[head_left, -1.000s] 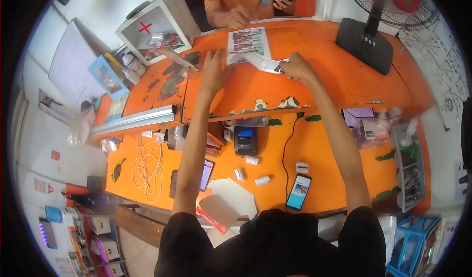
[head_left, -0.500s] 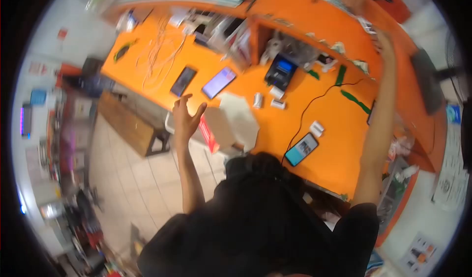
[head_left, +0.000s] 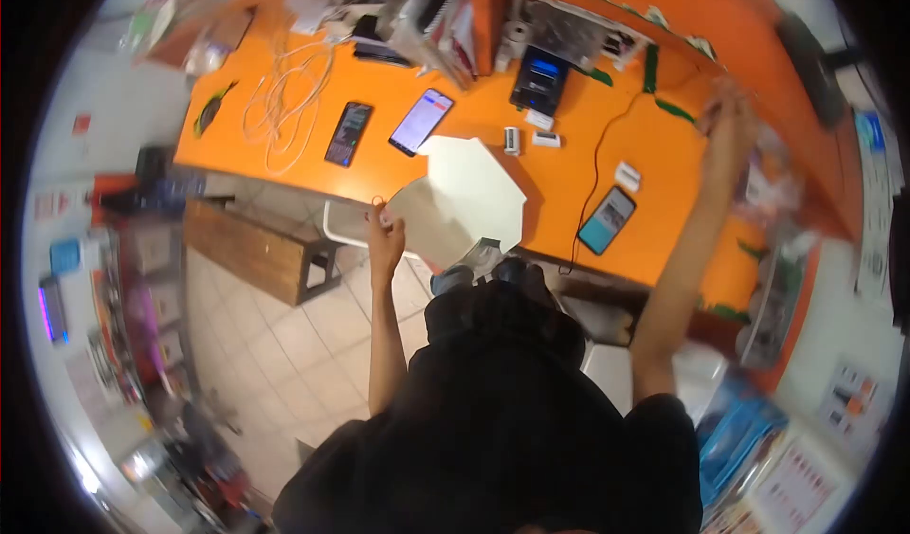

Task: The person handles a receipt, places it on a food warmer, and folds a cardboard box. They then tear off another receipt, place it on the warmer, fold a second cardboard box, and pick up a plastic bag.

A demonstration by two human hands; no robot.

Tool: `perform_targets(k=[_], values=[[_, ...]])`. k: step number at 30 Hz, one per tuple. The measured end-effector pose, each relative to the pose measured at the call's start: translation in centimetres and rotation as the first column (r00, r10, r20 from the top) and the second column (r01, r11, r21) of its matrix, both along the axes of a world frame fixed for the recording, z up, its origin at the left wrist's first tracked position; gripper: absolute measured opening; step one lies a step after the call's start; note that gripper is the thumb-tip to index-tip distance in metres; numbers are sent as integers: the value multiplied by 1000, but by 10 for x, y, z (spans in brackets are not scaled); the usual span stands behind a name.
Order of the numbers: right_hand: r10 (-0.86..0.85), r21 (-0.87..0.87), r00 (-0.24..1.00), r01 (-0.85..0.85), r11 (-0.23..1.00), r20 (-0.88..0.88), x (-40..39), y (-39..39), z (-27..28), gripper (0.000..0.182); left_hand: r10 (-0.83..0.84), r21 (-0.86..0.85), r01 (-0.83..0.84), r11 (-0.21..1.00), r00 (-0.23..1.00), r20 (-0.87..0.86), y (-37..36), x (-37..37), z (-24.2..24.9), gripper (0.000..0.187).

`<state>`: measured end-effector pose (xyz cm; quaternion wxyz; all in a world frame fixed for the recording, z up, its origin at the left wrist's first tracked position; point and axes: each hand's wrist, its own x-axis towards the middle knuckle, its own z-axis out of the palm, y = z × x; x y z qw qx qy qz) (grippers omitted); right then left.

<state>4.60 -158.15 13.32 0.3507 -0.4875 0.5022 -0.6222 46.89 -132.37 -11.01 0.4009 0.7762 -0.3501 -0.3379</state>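
My left hand [head_left: 386, 238] is raised left of an open box [head_left: 431, 217], its fingers drawn together and a thin dark loop showing just above them. I cannot tell what they hold. The box's pale lid [head_left: 477, 193] leans over the orange desk at its front edge. My right hand [head_left: 728, 125] is stretched out over the far right side of the desk, near the shelf's upright panel, its fingers smeared by motion. A phone with a lit teal screen [head_left: 607, 221] lies left of my right forearm.
On the orange desk [head_left: 531, 193] lie a dark phone [head_left: 349, 134], a lit phone [head_left: 422, 120], small white packs [head_left: 547, 140], a black card terminal [head_left: 540, 81] and a tangled white cable [head_left: 284, 108]. A wooden bench [head_left: 242, 250] stands at left on the tiled floor.
My right hand has drawn back from the upper counter, where another person's hand showed. My left hand has gone from spread to closed and moved lower. The view has shifted; the box's red side is hidden.
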Motion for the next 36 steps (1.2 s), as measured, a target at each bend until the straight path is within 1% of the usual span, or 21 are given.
perform_targets(k=[2,3,4,5,6,8,9,11,12,14,16,18,19,20,22,24,26,30,31,34,36], values=[[-99,218,988,71,973,120,24,92,-57,20,-23,148,25,989,1000,-13,20,5,63,49],[-34,290,996,9,957,80,41,145,-76,20,44,178,-28,984,995,-90,27,13,81,49],[-105,393,990,59,918,98,58,193,-102,21,90,215,-53,975,982,-166,33,25,91,50],[-259,534,947,122,837,190,89,241,-126,22,-198,68,191,979,972,124,38,43,97,52],[-177,407,984,173,897,-28,107,286,-166,18,-291,-7,292,956,956,44,35,54,99,54],[-138,496,962,3,868,234,147,364,-157,30,-469,-77,467,881,883,-7,14,56,103,55],[-199,490,941,42,871,273,173,398,-154,38,-566,-60,564,823,824,-19,10,57,110,55],[-258,466,896,65,882,362,205,446,-145,57,-757,-29,759,651,645,-107,-1,34,126,57],[-329,455,873,143,879,361,215,463,-130,57,-810,-41,812,583,577,-101,-1,22,130,57],[-452,426,872,342,838,188,236,494,-101,61,-976,-95,971,220,219,-15,5,-4,138,58],[-639,522,760,499,692,121,247,532,-98,50,-992,-179,983,30,7,-125,23,-37,138,57],[-789,539,562,597,595,248,264,572,-86,35,-949,23,995,-95,-83,-305,47,-58,147,54],[-849,467,498,717,517,175,276,597,-90,28,-951,-38,961,-274,-277,-136,62,-74,147,50],[-888,448,430,770,454,161,286,630,-74,28,-924,-64,933,-353,-359,-130,79,-87,143,50],[-860,532,507,744,405,-56,316,700,-40,29,-741,129,740,-660,-669,54,122,-111,132,47],[-924,503,382,800,328,-5,331,778,-68,28,-667,125,659,-742,-743,-45,219,-153,119,44],[-953,410,291,861,301,88,372,856,-73,30,-555,-91,556,-826,-831,-42,317,-169,104,43],[-984,524,-39,849,58,173,473,977,-80,33,-238,-207,217,-954,-968,80,494,-172,71,41],[-973,449,-143,892,-48,180,507,996,-83,33,-118,-113,148,-982,-964,-240,533,-164,65,47],[-913,468,-368,847,-252,175,575,1068,-56,36,147,-285,-73,-956,-958,-246,674,-122,119,52],[-860,463,-446,834,-300,247,614,1113,-62,39,199,-276,-110,-955,-927,-317,748,-101,128,55]])
